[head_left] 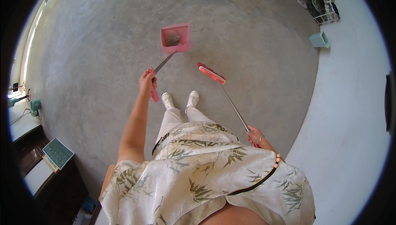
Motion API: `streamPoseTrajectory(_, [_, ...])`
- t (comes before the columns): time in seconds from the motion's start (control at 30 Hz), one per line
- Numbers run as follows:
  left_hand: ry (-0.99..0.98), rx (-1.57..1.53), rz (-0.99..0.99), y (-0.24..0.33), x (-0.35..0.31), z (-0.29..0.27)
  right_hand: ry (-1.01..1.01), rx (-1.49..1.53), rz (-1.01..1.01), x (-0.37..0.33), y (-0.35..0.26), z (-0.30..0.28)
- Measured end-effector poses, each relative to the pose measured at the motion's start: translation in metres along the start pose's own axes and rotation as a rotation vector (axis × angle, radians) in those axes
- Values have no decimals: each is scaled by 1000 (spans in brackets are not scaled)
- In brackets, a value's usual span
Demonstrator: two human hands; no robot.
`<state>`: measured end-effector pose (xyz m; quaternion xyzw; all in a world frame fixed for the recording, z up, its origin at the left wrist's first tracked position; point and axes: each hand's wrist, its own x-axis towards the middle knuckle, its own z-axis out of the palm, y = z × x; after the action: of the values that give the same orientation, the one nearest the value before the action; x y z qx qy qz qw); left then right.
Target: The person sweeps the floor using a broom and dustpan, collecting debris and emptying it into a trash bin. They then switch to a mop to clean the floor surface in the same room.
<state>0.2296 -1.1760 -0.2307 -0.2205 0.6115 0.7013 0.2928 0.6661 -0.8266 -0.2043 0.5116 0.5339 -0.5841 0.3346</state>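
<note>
My left hand is closed round the pink grip of a long-handled dustpan. Its pink pan lies ahead of my feet, with its mouth facing away from me and some grey debris inside. On my right, my right hand wraps round the metal handle of a broom, close to its red end. The broom's red and white head with dark red bristles is to the right of the dustpan and nearer to me, apart from it. Whether the bristles touch the floor I cannot tell.
Grey concrete floor spreads around my white shoes. Along the white wall at right are a pale green bin and a rack of shoes. A dark cabinet with a green board stands at left.
</note>
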Motion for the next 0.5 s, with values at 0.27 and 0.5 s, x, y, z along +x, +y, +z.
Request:
streamPoseTrajectory(0.27, [141, -40, 4, 0, -7, -22, 237, 61, -95, 36, -35, -11])
streamPoseTrajectory(0.5, [197, 149, 13, 25, -18, -37, 239, 313, -108, 124, -134, -62])
